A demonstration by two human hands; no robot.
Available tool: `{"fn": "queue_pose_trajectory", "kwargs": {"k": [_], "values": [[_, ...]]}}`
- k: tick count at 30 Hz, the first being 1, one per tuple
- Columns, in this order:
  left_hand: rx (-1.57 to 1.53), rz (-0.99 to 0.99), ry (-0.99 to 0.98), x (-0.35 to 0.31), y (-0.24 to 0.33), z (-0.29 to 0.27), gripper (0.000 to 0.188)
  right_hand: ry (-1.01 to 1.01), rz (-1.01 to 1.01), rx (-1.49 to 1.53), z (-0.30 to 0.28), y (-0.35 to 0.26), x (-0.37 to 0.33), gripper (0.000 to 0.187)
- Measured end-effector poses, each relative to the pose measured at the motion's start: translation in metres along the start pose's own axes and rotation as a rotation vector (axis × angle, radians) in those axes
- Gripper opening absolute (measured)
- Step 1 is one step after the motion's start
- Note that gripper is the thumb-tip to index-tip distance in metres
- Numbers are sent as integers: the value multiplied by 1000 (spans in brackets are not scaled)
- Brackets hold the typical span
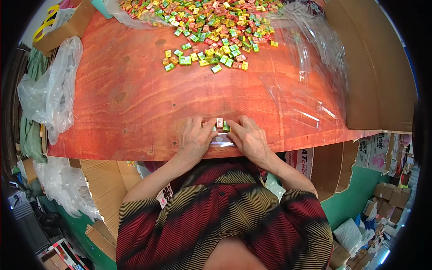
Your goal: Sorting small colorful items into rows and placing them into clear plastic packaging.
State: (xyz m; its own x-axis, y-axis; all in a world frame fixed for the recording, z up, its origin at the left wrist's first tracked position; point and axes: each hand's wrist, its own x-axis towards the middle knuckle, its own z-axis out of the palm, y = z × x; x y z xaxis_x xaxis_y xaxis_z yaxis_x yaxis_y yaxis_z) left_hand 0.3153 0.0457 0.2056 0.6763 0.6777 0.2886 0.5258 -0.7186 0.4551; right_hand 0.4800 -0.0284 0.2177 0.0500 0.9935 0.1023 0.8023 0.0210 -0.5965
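Bracketing a short left-right row of small boxes [219, 122], lower centre of frame: left hand [194, 138] at its left end, right hand [250, 138] at its right, both equally near. Fingers curled; can't tell whether clamped.

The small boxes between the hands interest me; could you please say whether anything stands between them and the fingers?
Nothing visible does: the left hand and right hand flank the small boxes, fingers apparently touching the outer ones; clear plastic lies nearer the person.
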Motion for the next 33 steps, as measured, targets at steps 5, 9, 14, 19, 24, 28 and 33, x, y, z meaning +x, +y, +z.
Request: {"fn": "queue_pose_trajectory", "kwargs": {"k": [5,9,14,19,24,28,33], "values": [[14,-13,-5,0,-1,1,37,-24,-3,-15,0,3,3,33],[38,13,25,5,-4,3,38,10,-37,-13,1,4,7,32],[169,88,54,10,-8,-2,39,1,-61,-65,-3,6,11,32],[67,81,4,-10,-6,-3,41,-103,-51,-29,-10,-1,-2,34],[0,65,31,-2,-6,-7,44,-16,-67,-19,-2,10,-9,35],[-18,-18,25,-5,-12,-10,43,-36,-12,83,-14,0,-1,32],[-14,-33,21,-1,-8,-10,40,40,-170,-78,3,2,38,30]]}}
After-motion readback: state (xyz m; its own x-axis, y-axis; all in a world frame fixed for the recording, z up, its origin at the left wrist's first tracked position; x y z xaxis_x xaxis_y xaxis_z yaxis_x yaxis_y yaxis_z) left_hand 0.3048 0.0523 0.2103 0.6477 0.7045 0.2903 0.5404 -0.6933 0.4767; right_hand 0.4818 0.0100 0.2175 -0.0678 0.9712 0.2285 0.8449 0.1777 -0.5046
